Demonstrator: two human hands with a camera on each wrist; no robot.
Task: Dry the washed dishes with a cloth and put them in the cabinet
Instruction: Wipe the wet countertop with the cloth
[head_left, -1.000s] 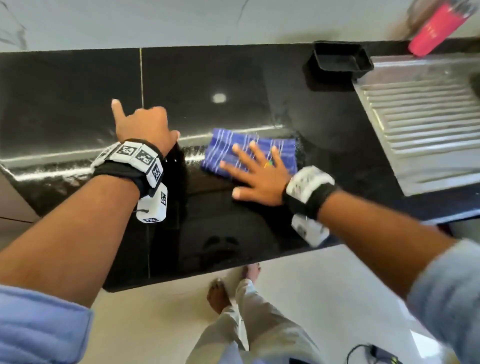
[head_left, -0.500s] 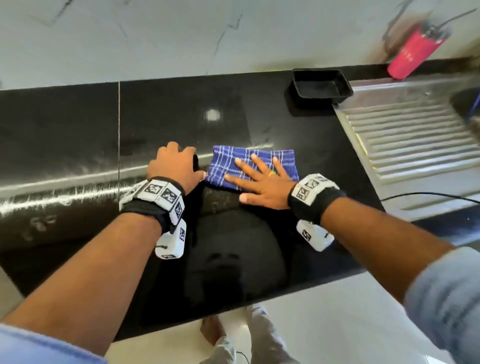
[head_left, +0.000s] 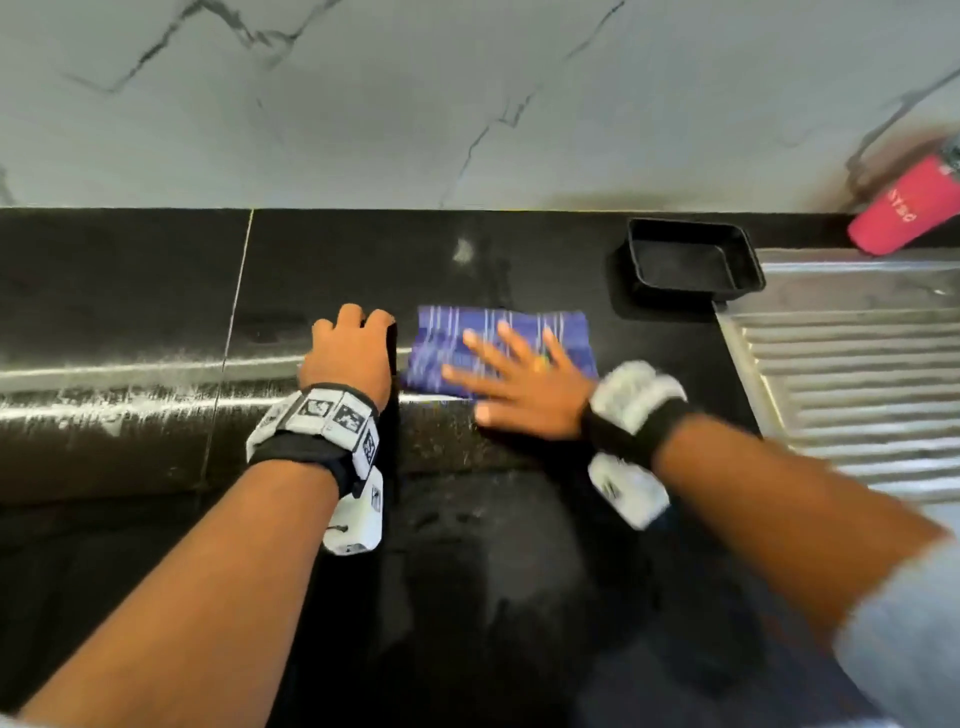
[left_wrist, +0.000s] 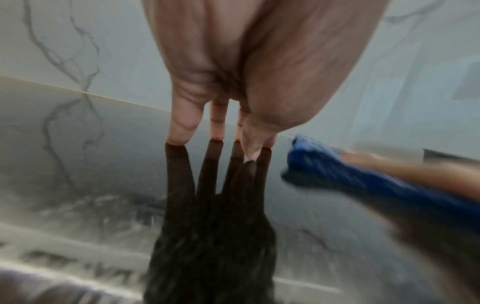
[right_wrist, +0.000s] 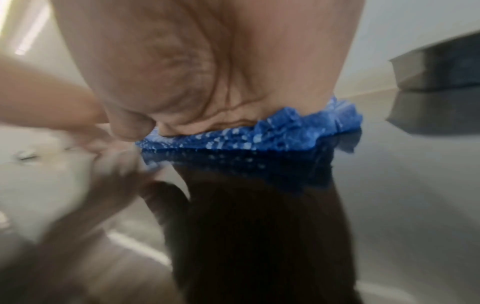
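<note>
A folded blue striped cloth (head_left: 563, 332) lies flat on the black counter (head_left: 130, 291). My right hand (head_left: 511, 371) presses down on it with fingers spread and straight; in the right wrist view the palm sits on the cloth (right_wrist: 285, 131). Just left of the cloth, my left hand (head_left: 353, 345) rests its fingertips (left_wrist: 179, 137) on the glossy counter and holds nothing. The cloth's blue edge (left_wrist: 337, 174) shows to the right in the left wrist view. No dishes are in my hands.
A black rectangular tray (head_left: 691, 260) stands at the back right beside the ribbed steel draining board (head_left: 852, 374). A red bottle (head_left: 909, 213) leans against the marble wall (head_left: 415, 104). Wet streaks cross the counter at left.
My left hand came in from the far left and settled beside the cloth. The right hand stays pressed on the cloth. The view has tilted up toward the wall.
</note>
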